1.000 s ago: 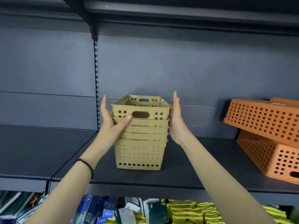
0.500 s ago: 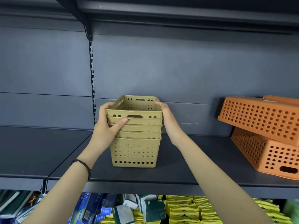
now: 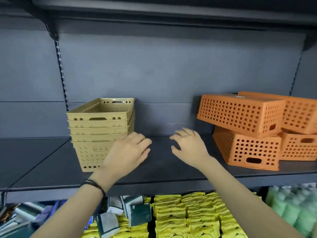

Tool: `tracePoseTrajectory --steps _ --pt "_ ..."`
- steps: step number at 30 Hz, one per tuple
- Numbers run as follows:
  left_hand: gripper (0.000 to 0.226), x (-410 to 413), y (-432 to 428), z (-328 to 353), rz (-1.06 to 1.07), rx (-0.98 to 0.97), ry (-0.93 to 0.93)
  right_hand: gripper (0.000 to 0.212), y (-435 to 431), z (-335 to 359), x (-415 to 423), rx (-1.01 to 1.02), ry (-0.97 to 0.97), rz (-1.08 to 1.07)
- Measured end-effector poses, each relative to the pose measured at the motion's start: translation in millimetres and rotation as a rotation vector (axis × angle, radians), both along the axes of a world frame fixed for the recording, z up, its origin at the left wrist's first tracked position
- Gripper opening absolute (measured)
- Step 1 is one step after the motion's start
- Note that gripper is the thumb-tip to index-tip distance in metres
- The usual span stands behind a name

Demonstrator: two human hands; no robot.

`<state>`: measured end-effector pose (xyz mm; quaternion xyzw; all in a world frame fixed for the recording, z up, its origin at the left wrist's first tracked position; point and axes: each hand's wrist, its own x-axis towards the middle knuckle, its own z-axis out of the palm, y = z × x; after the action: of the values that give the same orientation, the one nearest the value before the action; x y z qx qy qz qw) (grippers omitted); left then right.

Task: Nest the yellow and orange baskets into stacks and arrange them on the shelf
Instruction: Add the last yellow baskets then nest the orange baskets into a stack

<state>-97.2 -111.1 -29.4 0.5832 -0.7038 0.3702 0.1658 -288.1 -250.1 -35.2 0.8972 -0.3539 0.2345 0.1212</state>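
Head view looks at a dark grey shelf (image 3: 171,172). On its left part stands the stack of yellow baskets (image 3: 98,129), nested upright, openings up, its back near the rear panel. The left hand (image 3: 127,152) hovers in front of the stack's lower right corner, hiding that corner; its grip is loose and empty, fingers curled and spread, and whether it touches the stack cannot be told. The right hand (image 3: 189,147) floats over bare shelf between the stack and the orange baskets (image 3: 248,127), apart from both, grip open with fingers splayed and holding nothing. The orange baskets lie on the shelf's right part, unnested and upside down: two below, two resting tilted across them. A dark band (image 3: 95,184) circles the left wrist. Yellow packets (image 3: 187,213) fill the shelf below.
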Motion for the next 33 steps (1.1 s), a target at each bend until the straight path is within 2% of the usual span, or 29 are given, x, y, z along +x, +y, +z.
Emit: tracePoseTrajectory --steps 5,12,15,17,20,23,27,33 --pt "0.032 -72 -53 -7 0.183 0.178 -0.062 0.037 -20 -4 -84 -0.179 0.067 -0.068" --pt "0.041 -170 -114 -4 0.177 0.098 -0.003 0.038 -57 4 -202 -0.343 -0.069 0.004" --pt "0.050 -208 -134 -3 0.126 0.044 0.049 0.051 -72 8 -243 -0.339 -0.164 0.016" --pt "0.052 -229 -145 -5 0.079 0.024 0.107 0.070 -83 11 -263 -0.305 -0.155 -0.005" --pt "0.049 -253 -157 -6 0.036 0.014 0.189 0.099 -102 22 -278 -0.256 -0.094 -0.043" --pt "0.044 -265 -164 -8 0.029 0.016 0.245 0.112 -120 39 -281 -0.238 -0.052 -0.048" --pt "0.045 -266 -165 -8 0.027 0.071 0.331 0.120 -136 57 -275 -0.240 -0.001 0.038" --pt "0.046 -268 -168 -1 0.008 0.169 0.486 0.121 -143 71 -257 -0.291 -0.022 0.165"
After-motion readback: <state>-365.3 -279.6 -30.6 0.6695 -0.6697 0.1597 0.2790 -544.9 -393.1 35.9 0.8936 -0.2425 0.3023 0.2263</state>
